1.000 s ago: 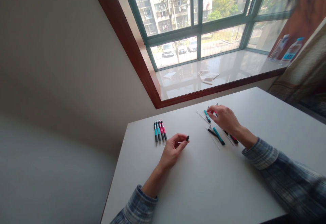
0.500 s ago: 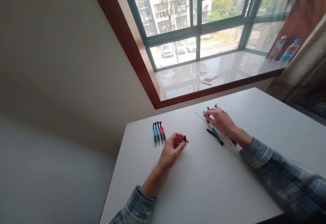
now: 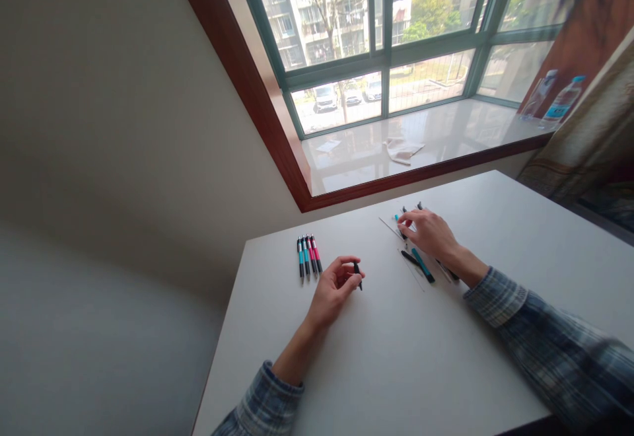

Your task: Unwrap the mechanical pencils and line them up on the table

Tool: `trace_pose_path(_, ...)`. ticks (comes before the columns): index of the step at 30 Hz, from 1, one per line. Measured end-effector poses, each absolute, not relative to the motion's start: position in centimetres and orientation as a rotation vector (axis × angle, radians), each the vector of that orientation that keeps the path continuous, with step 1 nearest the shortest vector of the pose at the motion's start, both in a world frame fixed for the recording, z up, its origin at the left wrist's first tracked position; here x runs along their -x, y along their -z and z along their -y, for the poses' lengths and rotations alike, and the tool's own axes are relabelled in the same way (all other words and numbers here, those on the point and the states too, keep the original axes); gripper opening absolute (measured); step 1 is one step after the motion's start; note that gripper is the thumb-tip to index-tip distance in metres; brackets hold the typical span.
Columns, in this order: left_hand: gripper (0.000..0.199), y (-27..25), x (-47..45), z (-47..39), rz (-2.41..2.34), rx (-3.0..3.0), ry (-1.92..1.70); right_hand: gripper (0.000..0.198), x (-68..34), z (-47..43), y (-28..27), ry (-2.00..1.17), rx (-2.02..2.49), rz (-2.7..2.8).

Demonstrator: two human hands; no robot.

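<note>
Black piece (image 3: pixel 357 271): slim, held by the fingers of the left hand (image 3: pixel 334 290), steeply tilted, top leaning left, lower end protruding below the fingertips. Pens (image 3: pixel 310 256): 4, assembled, side by side in a row on the table (image 3: pixel 376 357); 2 teal, 2 pink, all with black grips. Teal tube (image 3: pixel 421 263): black at its near end, lying obliquely just beside a black tube (image 3: pixel 410 258). Thin rod (image 3: pixel 388 226): lying loose, left of the right hand (image 3: pixel 402 224). Teal part (image 3: pixel 397 217): partly hidden by that hand; contact undetermined.

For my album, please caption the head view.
Left hand holding a black pen part, right hand among scattered pen parts.
</note>
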State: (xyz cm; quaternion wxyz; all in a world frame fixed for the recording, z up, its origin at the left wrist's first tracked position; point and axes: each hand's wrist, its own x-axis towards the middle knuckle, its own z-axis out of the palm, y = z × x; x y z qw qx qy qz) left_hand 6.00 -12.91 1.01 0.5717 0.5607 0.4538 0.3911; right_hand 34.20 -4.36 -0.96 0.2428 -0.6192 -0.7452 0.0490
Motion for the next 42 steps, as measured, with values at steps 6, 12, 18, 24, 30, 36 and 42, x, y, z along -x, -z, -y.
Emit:
trace_pose_path(6, 0.032, -1.1, -6.0, 12.9, -1.064, -1.333, -0.911, 0.018, -34.1, 4.2, 1.3, -0.184, 1.712, 2.027)
trace_pose_path(12, 0.034, -0.8, -5.9, 12.9, -1.06, -1.345, -0.927, 0.018, -34.3, 3.9, 1.0, -0.162, 1.694, 1.986)
trace_pose_path(18, 0.032, -0.7, -5.7, 13.3, -1.068, -1.371, -0.908, 0.018, -34.1, 2.7, -0.5, -0.04, 1.701, 1.979)
trace_pose_path(24, 0.03, -1.0, -6.0, 14.3, -1.052, -1.359, -0.905, 0.02, -33.2, 1.4, -0.7, -0.064, 1.781, 2.026)
trace_pose_path(30, 0.029, -1.1, -6.3, 14.9, -1.053, -1.345, -0.894, 0.018, -33.1, 1.2, 0.0, -0.056, 1.79, 2.093)
trace_pose_path(36, 0.029, -1.0, -6.4, 14.8, -1.048, -1.351, -0.883, 0.014, -33.4, 1.2, 0.6, -0.102, 1.792, 2.101)
trace_pose_path(42, 0.028, -0.8, -6.3, 14.7, -1.034, -1.365, -0.878, 0.016, -32.9, 1.3, 0.5, -0.14, 1.809, 2.09)
